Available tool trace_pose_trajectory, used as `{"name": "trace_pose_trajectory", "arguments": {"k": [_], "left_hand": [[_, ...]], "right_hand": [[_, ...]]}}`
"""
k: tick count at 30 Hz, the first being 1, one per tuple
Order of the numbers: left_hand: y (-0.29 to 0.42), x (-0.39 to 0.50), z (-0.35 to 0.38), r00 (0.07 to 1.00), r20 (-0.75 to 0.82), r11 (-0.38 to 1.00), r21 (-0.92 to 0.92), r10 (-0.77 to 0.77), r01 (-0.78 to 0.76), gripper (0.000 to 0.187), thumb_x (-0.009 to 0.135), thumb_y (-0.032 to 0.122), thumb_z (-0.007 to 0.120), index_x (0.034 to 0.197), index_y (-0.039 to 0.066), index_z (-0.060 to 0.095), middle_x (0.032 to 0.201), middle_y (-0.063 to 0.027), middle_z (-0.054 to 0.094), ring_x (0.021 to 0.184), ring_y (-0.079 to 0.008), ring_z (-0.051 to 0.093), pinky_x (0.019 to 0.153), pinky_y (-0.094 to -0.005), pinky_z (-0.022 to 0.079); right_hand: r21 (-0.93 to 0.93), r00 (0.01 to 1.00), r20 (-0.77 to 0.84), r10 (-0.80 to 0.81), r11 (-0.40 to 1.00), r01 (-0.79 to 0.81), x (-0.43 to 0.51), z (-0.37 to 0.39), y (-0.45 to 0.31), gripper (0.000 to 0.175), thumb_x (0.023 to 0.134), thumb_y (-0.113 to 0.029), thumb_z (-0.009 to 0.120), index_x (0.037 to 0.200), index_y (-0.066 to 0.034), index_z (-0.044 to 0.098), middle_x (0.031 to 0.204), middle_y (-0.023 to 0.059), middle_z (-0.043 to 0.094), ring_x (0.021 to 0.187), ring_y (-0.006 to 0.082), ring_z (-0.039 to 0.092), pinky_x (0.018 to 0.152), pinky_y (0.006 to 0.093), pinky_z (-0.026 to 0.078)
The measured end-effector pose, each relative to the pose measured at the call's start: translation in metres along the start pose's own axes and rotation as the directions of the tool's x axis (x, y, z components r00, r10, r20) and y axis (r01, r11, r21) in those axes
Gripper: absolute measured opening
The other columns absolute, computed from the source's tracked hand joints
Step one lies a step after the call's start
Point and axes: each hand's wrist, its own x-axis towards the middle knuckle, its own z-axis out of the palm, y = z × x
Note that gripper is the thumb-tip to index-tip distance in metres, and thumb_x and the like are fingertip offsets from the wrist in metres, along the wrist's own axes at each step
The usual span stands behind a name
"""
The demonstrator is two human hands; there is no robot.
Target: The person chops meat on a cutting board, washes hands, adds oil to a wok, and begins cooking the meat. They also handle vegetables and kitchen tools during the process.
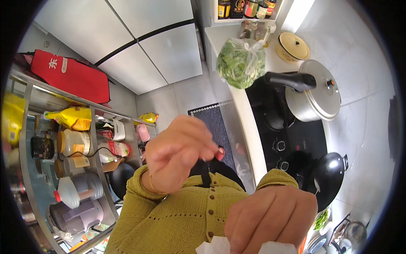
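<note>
My left hand [179, 152] is raised in front of my body, its fingers curled in and blurred. Nothing shows in its grasp. Low in the picture, my right hand [272, 216] has its back turned up, close to the camera. Its fingertips run past the lower edge. Beside those fingers are a white piece [215, 246] and another white piece [277, 248], perhaps paper; whether the hand grips them is hidden. A clear bag of leafy greens [241, 65] sits on the counter near the hob.
A pressure cooker [312, 95] and a black wok [330, 181] stand on the black hob [295, 133] to the right. An enamel pot [291, 47] is behind. A metal shelf rack [60, 90] with jars lines the left. A refrigerator [152, 41] stands ahead, a floor mat [211, 127] below.
</note>
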Motion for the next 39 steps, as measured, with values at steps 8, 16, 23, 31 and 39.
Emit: {"name": "trace_pose_trajectory", "arguments": {"k": [8,16,23,31,39], "left_hand": [[-0.195,0.126,-0.046,0.906,-0.163,0.91,0.081,-0.389,0.406,0.019,0.09,0.014,0.06,0.094,-0.002,0.068,0.09,-0.0062,0.069,0.085,-0.0121,0.06,0.076,-0.0273,0.045],[-0.431,0.279,-0.042,0.864,0.04,0.614,0.72,-0.502,0.324,0.041,0.078,0.039,0.068,0.097,0.003,0.071,0.1,-0.0147,0.071,0.094,-0.0303,0.066,0.08,-0.0382,0.05],[-0.543,0.302,-0.017,0.709,0.161,0.569,0.726,-0.686,0.386,0.042,0.074,0.042,0.071,0.078,0.0,0.073,0.07,-0.0182,0.068,0.07,-0.0333,0.067,0.068,-0.0418,0.049],[-0.56,0.301,-0.022,0.438,0.153,0.387,-0.277,-0.886,0.88,0.023,0.09,0.027,0.06,0.071,0.016,0.053,0.06,0.0036,0.046,0.056,-0.0107,0.045,0.055,-0.0266,0.035],[-0.558,0.314,-0.037,0.63,0.15,0.546,-0.374,-0.762,0.749,0.039,0.092,0.025,0.058,0.063,0.018,0.034,0.057,0.0058,0.025,0.049,-0.0075,0.025,0.048,-0.025,0.022]], "right_hand": [[-0.356,0.915,-0.175,-0.364,0.89,0.286,0.055,-0.055,0.029,0.018,0.09,-0.009,0.062,0.079,0.0046,0.067,0.089,0.026,0.067,0.073,0.0341,0.063,0.062,0.0399,0.051],[-0.805,0.99,-0.08,-0.115,0.593,0.004,0.105,-0.123,0.005,0.012,0.076,-0.01,0.071,0.071,-0.0029,0.063,0.086,0.0157,0.068,0.074,0.0268,0.064,0.064,0.0356,0.052],[-0.773,0.596,-0.595,-0.539,0.588,-0.239,0.134,-0.13,0.065,0.017,0.092,-0.019,0.056,0.086,-0.0039,0.06,0.086,0.0146,0.061,0.074,0.0244,0.058,0.067,0.0348,0.05],[-0.577,0.732,-0.631,-0.256,0.786,-0.222,0.137,-0.179,0.033,0.013,0.095,-0.016,0.055,0.096,-0.0029,0.055,0.09,0.0135,0.06,0.078,0.0247,0.059,0.071,0.0374,0.05],[-0.547,-0.146,-0.714,-0.685,0.675,-0.495,0.208,-0.096,0.066,0.041,0.1,-0.031,0.049,0.115,0.0062,0.054,0.098,0.0175,0.063,0.086,0.0238,0.061,0.08,0.0323,0.05]]}}
